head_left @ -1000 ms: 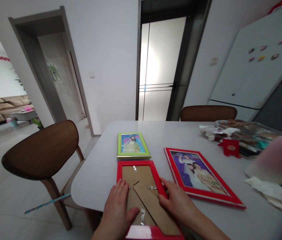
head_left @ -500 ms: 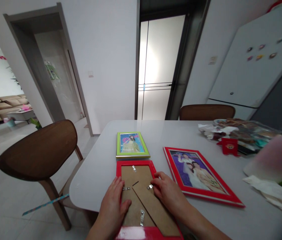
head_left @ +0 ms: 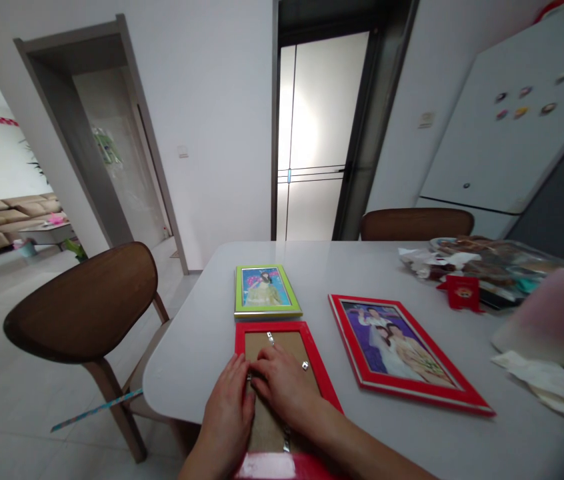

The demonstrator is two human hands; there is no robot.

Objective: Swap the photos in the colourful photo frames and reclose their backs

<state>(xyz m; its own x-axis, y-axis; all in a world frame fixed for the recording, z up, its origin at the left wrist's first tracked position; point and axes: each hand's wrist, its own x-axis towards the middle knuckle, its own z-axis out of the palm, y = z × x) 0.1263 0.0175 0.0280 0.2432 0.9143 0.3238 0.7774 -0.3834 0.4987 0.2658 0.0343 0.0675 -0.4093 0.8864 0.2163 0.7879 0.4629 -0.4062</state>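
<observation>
A red picture frame point(head_left: 323, 373) lies face down at the table's near edge, its brown backing board point(head_left: 287, 340) showing. My left hand point(head_left: 228, 407) grips the frame's left side, fingers along the border. Bent over the board, my right hand point(head_left: 285, 383) has its fingertips closed at the left metal clip point(head_left: 249, 378), mostly covered by the fingers. Another metal clip point(head_left: 271, 338) sits at the top, and the right metal clip point(head_left: 305, 365) is uncovered. One more shows partly below my right wrist. My right forearm hides the backing's stand.
Beyond lies a green picture frame point(head_left: 268, 291), face up. To the right is a larger red picture frame point(head_left: 407, 353) with a group photo. A red box point(head_left: 463, 293), plastic bags and tissues point(head_left: 547, 383) crowd the table's right side. A brown chair point(head_left: 82, 303) stands left.
My right hand has moved left from the right clip to the left clip. The right clip has turned and looks shorter. My left hand stays on the frame's left side.
</observation>
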